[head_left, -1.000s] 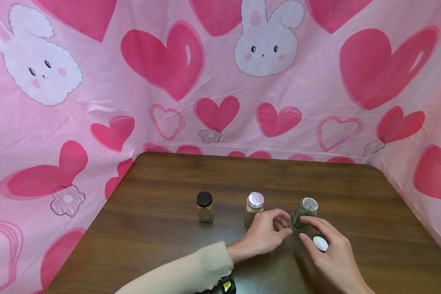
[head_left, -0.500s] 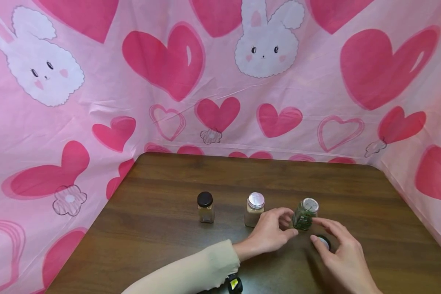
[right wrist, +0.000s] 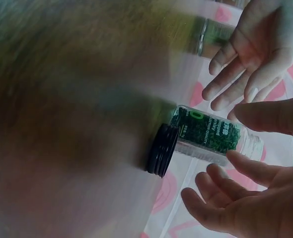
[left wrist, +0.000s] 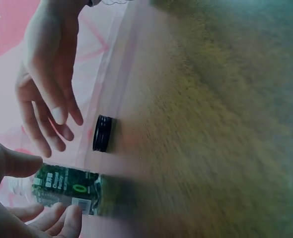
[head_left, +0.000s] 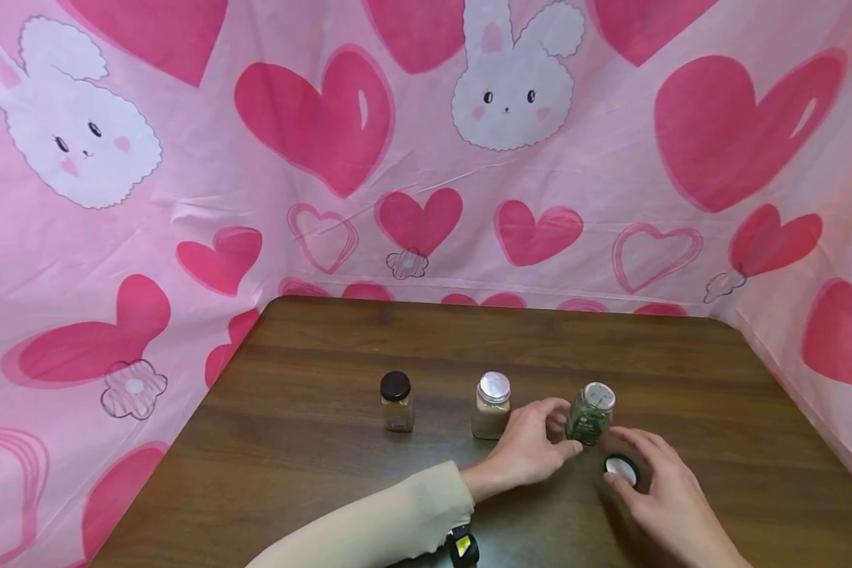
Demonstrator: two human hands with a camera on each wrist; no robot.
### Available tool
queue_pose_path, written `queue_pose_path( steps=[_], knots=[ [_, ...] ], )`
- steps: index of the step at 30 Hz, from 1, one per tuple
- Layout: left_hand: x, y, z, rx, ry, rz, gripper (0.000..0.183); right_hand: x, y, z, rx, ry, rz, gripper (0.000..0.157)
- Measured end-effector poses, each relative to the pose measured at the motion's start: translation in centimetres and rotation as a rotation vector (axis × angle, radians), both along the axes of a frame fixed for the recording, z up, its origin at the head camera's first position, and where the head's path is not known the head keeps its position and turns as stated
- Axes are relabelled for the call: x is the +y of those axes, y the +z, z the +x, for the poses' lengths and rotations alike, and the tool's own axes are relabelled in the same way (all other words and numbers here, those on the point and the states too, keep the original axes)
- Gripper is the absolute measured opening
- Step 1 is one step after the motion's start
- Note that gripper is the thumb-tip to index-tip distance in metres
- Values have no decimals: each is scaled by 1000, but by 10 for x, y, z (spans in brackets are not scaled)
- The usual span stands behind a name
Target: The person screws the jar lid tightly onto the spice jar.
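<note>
A small glass jar of chopped parsley (head_left: 588, 420) stands upright, its black screw cap off and its perforated top showing. My left hand (head_left: 534, 446) is at its left side, fingers relaxed, the thumb near the jar's base. In the left wrist view thumb and fingers frame the parsley jar (left wrist: 62, 184) without closing on it. The black cap (head_left: 621, 472) lies on the table, white inside up, just in front of the jar. Beside the cap is my right hand (head_left: 663, 489), fingers loosely spread and holding nothing; the right wrist view shows the cap (right wrist: 162, 150) standing free of its fingertips.
Left of my left hand stands a spice jar with a silvery top (head_left: 492, 410). Farther left is a black-capped spice jar (head_left: 397, 402). The brown wooden table (head_left: 341, 339) is enclosed by a pink cloth with hearts and rabbits (head_left: 426, 166).
My left hand has shifted right, closer to the parsley jar. My right hand has drawn right, away from the jar, its fingers now beside the cap. The jars stay in place.
</note>
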State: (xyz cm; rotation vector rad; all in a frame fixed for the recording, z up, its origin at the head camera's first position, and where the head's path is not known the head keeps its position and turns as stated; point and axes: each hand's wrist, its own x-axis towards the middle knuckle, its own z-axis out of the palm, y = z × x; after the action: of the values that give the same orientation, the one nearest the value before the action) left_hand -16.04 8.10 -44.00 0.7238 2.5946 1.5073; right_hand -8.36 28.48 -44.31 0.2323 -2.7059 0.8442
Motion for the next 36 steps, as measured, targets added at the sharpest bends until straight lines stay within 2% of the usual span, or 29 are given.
queue_pose_path(
  steps=[6,21,36],
  knots=[
    [8,1,-1,-16,18,-27,51,3,-5,-3,12,32,26,60],
    [20,2,-9,-38,54,-66,56,11,-4,-5,-43,23,77,63],
    [28,0,-14,0,55,-95,51,12,-1,-7,-101,5,96,61]
  ],
)
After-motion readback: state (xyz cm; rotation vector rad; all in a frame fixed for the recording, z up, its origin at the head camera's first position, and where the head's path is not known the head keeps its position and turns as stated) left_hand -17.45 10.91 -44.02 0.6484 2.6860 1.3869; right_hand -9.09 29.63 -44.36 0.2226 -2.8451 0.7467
